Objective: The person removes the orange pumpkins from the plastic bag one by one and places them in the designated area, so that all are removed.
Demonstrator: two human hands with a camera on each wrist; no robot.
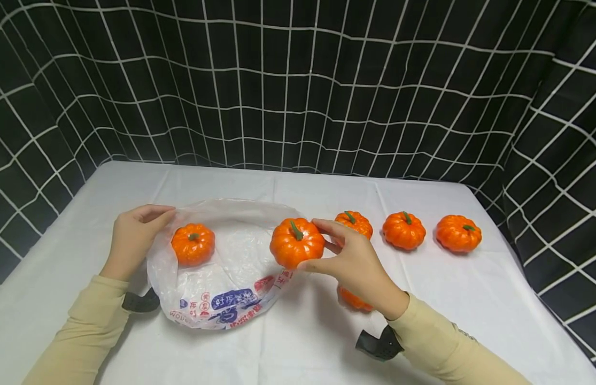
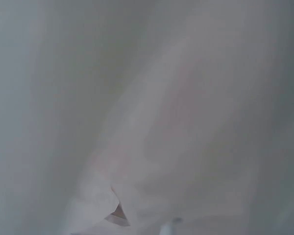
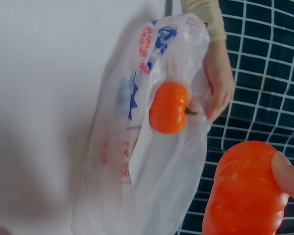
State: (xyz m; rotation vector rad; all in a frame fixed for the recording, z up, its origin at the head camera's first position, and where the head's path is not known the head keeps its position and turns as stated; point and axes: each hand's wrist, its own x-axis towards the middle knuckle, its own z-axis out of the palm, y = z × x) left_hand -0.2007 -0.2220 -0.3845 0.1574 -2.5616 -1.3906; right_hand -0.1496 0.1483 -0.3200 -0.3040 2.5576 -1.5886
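My left hand (image 1: pixel 135 236) pinches the left rim of a thin white plastic bag (image 1: pixel 216 208) printed in blue and red. The bag's mouth is spread wide, and one orange pumpkin (image 1: pixel 193 244) with a green stem lies inside at the left. Between thumb and fingers my right hand (image 1: pixel 357 262) grips another pumpkin (image 1: pixel 296 243), which overlaps the bag's right rim in the head view. In the right wrist view the held pumpkin (image 3: pixel 247 191) shows at the lower right, with the bagged pumpkin (image 3: pixel 169 107) beyond it. Blurred whitish plastic (image 2: pixel 152 122) fills the left wrist view.
On the white-covered table (image 1: pixel 298 353), a pumpkin (image 1: pixel 404 230) and another pumpkin (image 1: pixel 458 233) stand at the right. One pumpkin (image 1: pixel 356 223) is partly behind my right hand, and one pumpkin (image 1: pixel 353 299) is mostly hidden under it. A black curtain with a white grid (image 1: pixel 298 85) surrounds the table.
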